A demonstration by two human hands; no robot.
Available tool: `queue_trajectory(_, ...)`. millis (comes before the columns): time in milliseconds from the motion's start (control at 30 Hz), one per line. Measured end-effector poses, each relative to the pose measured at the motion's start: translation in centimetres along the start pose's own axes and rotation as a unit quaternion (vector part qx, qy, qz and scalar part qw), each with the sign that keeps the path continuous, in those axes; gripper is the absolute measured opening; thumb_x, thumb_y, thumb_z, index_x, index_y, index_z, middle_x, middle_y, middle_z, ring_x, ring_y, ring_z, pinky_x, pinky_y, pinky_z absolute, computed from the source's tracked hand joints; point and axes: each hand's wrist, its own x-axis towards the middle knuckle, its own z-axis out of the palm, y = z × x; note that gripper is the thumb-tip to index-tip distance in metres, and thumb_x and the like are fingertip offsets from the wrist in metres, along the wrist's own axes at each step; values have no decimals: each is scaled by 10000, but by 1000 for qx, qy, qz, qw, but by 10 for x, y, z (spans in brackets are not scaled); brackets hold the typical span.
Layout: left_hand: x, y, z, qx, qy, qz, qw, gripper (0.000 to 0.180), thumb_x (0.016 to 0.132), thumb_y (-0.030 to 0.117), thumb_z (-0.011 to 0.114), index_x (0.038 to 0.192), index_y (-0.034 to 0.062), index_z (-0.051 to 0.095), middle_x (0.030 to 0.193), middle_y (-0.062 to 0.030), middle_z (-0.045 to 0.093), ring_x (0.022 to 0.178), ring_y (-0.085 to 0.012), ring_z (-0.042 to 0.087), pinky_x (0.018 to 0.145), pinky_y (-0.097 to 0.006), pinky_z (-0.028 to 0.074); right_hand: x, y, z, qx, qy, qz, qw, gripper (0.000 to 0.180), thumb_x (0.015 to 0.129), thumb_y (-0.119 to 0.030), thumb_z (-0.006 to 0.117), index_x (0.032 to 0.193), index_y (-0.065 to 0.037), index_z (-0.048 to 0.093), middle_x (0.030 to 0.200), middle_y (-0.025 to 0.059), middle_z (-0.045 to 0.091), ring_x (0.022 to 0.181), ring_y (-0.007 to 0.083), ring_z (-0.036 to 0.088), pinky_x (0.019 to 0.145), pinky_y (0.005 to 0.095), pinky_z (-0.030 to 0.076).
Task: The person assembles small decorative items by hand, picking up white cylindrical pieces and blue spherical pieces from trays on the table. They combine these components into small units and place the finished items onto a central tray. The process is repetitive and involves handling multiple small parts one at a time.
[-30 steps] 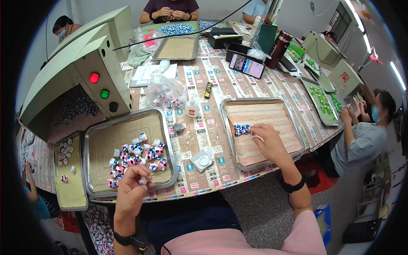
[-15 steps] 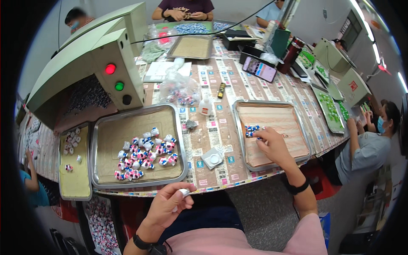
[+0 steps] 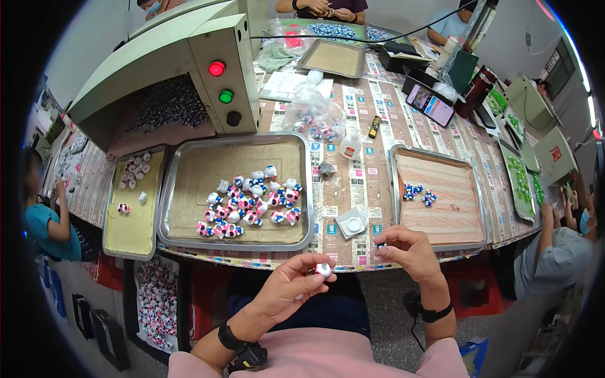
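Observation:
Near the table's front edge, my left hand pinches a small white figurine head. To its right, my right hand grips a small dark blue figurine body between thumb and fingers, apart from the head. The pink-lined tray beyond my right hand bears a few blue-and-white bodies. A larger metal tray at left carries several figurines in white, pink and blue. Between the trays lies a white square with a round dish.
A narrow yellow tray with white heads lies far left, before a machine with red and green lights. A squeeze bottle, plastic bag and propped phone stand farther back. Other people sit around the table.
My right hand has left the pink-lined tray and come back near my left hand, carrying a blue body. My left hand still holds the white head. The whole view has shifted.

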Motion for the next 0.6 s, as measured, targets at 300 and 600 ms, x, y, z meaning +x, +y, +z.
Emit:
queue_trajectory(300, -1, -2, 6, -24, 35, -12, 999, 354, 974, 81, 552, 1319, 10, 518, 1207, -75, 589, 1081, -158, 603, 916, -275, 537, 16, 1, 12, -182, 46, -92, 978, 195, 849, 21, 671, 1043, 36, 688, 975, 51, 615, 848, 103, 634, 723, 216, 519)
queue_trajectory(600, -3, -4, -2, -18, 51, -4, 999, 333, 954, 78, 584, 1274, 3, 531, 1186, -123, 602, 1067, -184, 616, 879, -284, 560, 38, -4, 38, -327, 108, -176, 922, 168, 805, 11, 696, 973, -1, 705, 869, 92, 638, 746, 150, 628, 663, 249, 498)
